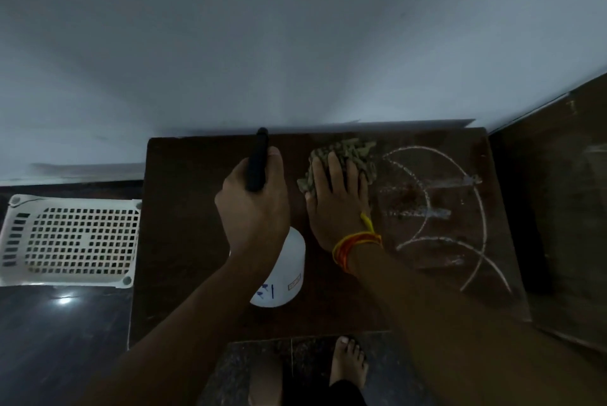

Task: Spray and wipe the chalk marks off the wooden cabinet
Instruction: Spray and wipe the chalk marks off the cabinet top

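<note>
Chalk marks [437, 208] lie on the cabinet top [197, 241] just right of your right hand [338, 202], flat-fingered on the cloth [345, 159], while your left hand [253, 205] grips the spray bottle [279, 271], so sweep rightward.

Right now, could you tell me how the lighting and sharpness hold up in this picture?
Head view: dim and bluish throughout; wide-angle bending at the edges; one glare spot on the floor; the chalk marks stay readable, while the cloth looks soft.
</note>
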A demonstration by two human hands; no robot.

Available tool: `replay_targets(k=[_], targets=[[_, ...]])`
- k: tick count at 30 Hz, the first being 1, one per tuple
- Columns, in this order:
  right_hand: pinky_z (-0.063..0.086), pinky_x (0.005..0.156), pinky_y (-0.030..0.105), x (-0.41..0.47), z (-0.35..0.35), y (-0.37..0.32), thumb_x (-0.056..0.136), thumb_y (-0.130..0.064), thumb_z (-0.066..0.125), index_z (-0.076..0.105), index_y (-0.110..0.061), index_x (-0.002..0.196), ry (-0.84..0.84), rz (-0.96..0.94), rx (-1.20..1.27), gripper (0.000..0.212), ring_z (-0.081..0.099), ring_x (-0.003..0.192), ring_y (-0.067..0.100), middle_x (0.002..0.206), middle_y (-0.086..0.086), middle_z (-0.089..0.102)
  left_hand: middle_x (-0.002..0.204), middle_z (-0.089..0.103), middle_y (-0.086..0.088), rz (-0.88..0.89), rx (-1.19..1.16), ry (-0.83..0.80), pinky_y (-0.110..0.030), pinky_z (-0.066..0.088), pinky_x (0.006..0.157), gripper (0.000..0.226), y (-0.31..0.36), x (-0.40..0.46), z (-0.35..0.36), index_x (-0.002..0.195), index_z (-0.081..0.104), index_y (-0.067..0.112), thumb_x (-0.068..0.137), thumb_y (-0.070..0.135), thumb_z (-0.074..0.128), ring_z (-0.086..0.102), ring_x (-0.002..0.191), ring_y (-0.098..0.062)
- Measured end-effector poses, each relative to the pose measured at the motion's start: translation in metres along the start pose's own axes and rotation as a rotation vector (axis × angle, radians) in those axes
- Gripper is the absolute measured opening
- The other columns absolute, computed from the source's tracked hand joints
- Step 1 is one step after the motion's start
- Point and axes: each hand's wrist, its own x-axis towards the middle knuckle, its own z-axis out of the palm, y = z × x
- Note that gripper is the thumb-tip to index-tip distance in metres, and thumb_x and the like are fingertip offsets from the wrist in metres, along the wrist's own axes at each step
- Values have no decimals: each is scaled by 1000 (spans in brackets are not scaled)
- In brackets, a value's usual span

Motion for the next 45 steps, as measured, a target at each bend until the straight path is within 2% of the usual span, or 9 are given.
replay_targets(k=[9, 13, 18, 23, 28, 34, 39, 45], targets=[[20, 111, 58, 36, -2, -4, 93, -40, 43, 23, -21, 149, 36, 10, 17, 63, 22, 139, 38, 153, 10, 26, 70, 59, 3, 5, 8, -8, -54, 57, 63, 22, -2, 4, 2, 74, 53, 34, 95, 41, 55, 63, 68, -38], [17, 113, 57, 45, -5, -5, 95, -39, 39, 20, -21, 150, 32, 19, 21, 61, 18, 140, 37, 156, 8, 22, 65, 58, 4, 6, 19, 4, -50, 56, 59, 24, -4, 1, 0, 72, 53, 33, 94, 43, 55, 61, 59, -31], [16, 113, 56, 20, -3, -10, 94, -39, 39, 20, -22, 149, 12, 18, 31, 61, 18, 140, 37, 155, 8, 22, 66, 59, 5, 0, 20, 10, -52, 57, 62, 23, 1, 1, 1, 72, 53, 35, 94, 42, 55, 64, 64, -31], [15, 112, 57, 43, -3, -4, 95, -41, 38, 18, -23, 150, 13, -18, 5, 62, 17, 141, 37, 156, 8, 20, 66, 62, 13, 13, 20, 7, -51, 57, 62, 20, -1, 3, 3, 74, 56, 40, 94, 43, 56, 61, 60, -22], [15, 114, 55, 36, -7, 2, 96, -41, 36, 17, -22, 150, 16, -29, 12, 60, 16, 141, 36, 157, 8, 19, 64, 57, 5, 25, 33, 15, -52, 55, 59, 25, 0, -10, 7, 71, 53, 34, 95, 42, 56, 62, 65, -35], [22, 111, 56, 10, -6, 18, 94, -41, 40, 22, -23, 149, 17, -50, -5, 60, 23, 139, 36, 154, 9, 26, 67, 60, -3, 26, 28, -9, -52, 54, 57, 24, 7, -21, 13, 73, 54, 32, 94, 41, 55, 61, 64, -37], [19, 112, 57, 43, -7, 22, 95, -41, 38, 22, -23, 149, 24, -45, 3, 60, 18, 141, 35, 156, 8, 23, 67, 58, 0, 22, 26, -11, -55, 55, 60, 23, 1, -27, 19, 74, 54, 31, 95, 40, 54, 61, 69, -43], [16, 114, 55, 10, -10, 29, 95, -41, 37, 17, -23, 150, 3, -37, 7, 61, 16, 142, 36, 156, 8, 20, 68, 57, -8, -6, 15, 14, -59, 55, 62, 25, 3, -36, 23, 73, 53, 30, 95, 40, 55, 60, 71, -48]])
